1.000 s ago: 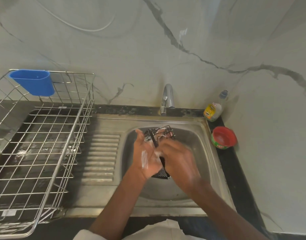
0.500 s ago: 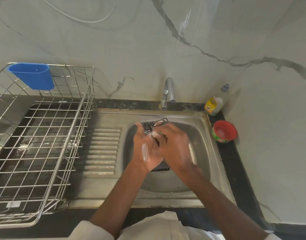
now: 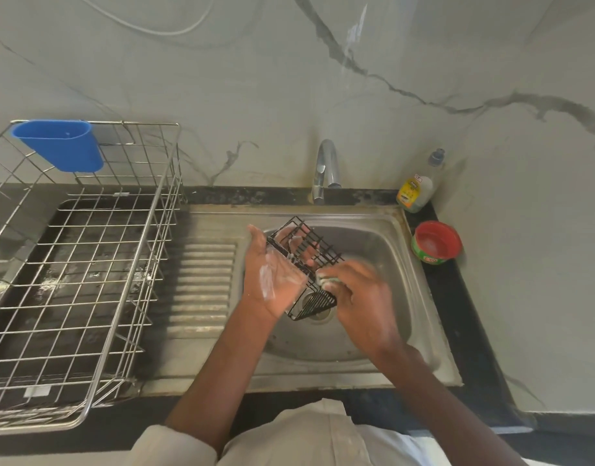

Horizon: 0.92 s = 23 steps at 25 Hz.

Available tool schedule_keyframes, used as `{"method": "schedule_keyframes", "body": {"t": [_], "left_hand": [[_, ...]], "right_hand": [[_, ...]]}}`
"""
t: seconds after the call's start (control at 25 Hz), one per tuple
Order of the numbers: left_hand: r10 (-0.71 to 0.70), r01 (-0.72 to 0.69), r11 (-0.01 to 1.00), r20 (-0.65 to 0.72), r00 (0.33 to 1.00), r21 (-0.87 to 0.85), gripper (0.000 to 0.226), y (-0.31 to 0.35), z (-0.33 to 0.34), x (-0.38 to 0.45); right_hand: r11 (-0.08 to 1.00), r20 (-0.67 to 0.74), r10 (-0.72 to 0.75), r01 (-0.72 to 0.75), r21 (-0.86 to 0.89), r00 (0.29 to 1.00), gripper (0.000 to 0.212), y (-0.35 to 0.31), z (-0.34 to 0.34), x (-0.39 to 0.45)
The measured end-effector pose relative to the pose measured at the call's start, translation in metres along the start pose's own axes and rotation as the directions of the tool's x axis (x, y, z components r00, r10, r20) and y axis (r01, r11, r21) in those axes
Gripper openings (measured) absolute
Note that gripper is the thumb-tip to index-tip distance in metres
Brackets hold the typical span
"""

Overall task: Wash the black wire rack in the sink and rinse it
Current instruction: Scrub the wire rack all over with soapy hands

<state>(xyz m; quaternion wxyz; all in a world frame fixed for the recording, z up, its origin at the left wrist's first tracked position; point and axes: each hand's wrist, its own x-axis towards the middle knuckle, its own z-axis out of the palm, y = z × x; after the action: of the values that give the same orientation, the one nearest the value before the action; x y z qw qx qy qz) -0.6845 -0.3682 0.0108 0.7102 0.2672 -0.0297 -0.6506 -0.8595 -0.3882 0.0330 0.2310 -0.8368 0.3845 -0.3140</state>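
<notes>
Where our two forearms reach over the stainless steel sink [image 3: 420,274], we see our left hand [image 3: 272,280] gripping one black wire rack [image 3: 306,264] above the basin, soapy fingers [image 3: 296,242] curled through its bars. Our right hand [image 3: 360,297] pinches one pale green sponge [image 3: 328,280] against the rack. Farther off on the dark surface [image 3: 457,314] sit one red round tub [image 3: 436,243], one yellow-labelled bottle [image 3: 415,193], one chrome tap [image 3: 324,169], and one steel wire drying basket [image 3: 81,264] carrying one blue plastic cup [image 3: 60,144].

A black counter [image 3: 457,331] carries a steel sink [image 3: 373,375]. A wire drainer [image 3: 87,264] sits at nine o'clock. A bottle [image 3: 414,193] and red tub [image 3: 435,242] sit at two o'clock.
</notes>
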Motion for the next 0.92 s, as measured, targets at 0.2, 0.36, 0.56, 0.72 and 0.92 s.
{"method": "schedule_keyframes", "body": {"t": [0.2, 0.36, 0.56, 0.72, 0.92], "left_hand": [[-0.067, 0.080, 0.965, -0.060, 0.996, 0.251, 0.110, -0.015, 0.018, -0.010], [-0.054, 0.066, 0.953, -0.050, 0.997, 0.294, 0.100, -0.007, 0.017, -0.010], [-0.005, 0.019, 0.976, -0.066, 0.998, 0.218, 0.090, -0.003, 0.023, -0.010], [-0.004, 0.023, 0.964, -0.073, 0.997, 0.264, 0.101, -0.007, 0.027, -0.011], [0.054, -0.020, 0.935, -0.087, 0.995, 0.355, 0.101, -0.014, 0.036, -0.013]], "right_hand": [[0.995, -0.030, -0.083, 0.081, -0.057, 0.996, 0.032, -0.027, 0.013, 0.054], [0.999, -0.071, 0.033, -0.031, 0.033, 0.997, 0.030, -0.006, 0.002, 0.069], [0.991, -0.161, -0.085, 0.067, -0.116, 0.983, 0.036, -0.005, -0.001, -0.001], [0.955, -0.222, 0.288, -0.260, 0.146, 0.932, 0.036, 0.003, -0.001, 0.019], [0.808, -0.186, 0.532, -0.431, 0.401, 0.826, 0.029, -0.017, -0.001, 0.048]]}}
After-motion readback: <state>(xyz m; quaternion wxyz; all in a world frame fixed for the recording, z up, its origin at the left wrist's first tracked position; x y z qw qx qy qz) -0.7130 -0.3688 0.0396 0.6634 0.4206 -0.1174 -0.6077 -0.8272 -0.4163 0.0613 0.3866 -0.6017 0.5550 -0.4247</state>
